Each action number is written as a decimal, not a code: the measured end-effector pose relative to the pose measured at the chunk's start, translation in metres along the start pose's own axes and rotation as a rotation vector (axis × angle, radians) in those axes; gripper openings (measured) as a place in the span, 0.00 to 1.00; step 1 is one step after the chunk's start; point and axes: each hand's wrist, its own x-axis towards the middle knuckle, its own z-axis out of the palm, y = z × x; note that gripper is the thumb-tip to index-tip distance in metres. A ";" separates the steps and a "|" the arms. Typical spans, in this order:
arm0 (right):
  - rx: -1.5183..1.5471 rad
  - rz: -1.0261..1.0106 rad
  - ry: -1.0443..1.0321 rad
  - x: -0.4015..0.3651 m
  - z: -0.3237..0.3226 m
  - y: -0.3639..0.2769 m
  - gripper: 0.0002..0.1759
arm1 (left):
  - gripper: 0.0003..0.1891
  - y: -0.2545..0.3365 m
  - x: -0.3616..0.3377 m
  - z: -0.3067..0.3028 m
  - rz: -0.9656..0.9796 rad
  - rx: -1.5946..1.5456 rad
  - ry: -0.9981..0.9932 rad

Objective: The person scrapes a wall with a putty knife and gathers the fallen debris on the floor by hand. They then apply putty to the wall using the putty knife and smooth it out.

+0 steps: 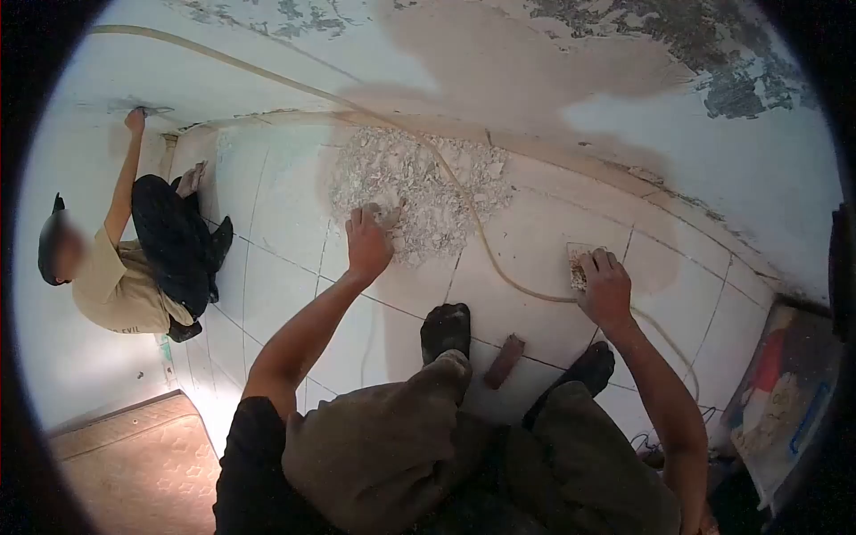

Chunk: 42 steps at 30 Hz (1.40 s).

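Observation:
My left hand (368,242) is at the lower left edge of a pile of pale flakes and rubble (423,187) on the tiled floor. Its fingers are curled round a small greyish piece, too unclear to name. Farther right, my right hand (604,287) grips a flat, light-coloured rectangular piece (581,253) with a rough brownish patch, held close to the floor. A reddish-brown block (506,361) lies on the tiles between my feet.
A pale hose (486,234) crosses the pile and runs behind my right hand. At the left, a co-worker (125,267) squats, one hand at the wall. A mat (143,455) lies lower left; a bag (785,392) is at the right. The wall (517,71) has peeling patches.

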 end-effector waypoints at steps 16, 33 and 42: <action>0.021 -0.003 -0.003 0.001 0.000 0.000 0.30 | 0.26 -0.022 0.008 0.007 -0.143 0.005 0.072; 0.009 0.039 -0.075 0.002 -0.004 -0.003 0.25 | 0.23 -0.023 0.017 -0.006 -0.021 0.038 0.012; 0.013 0.049 -0.083 0.002 -0.008 -0.005 0.28 | 0.25 0.000 0.005 -0.011 0.096 -0.007 0.152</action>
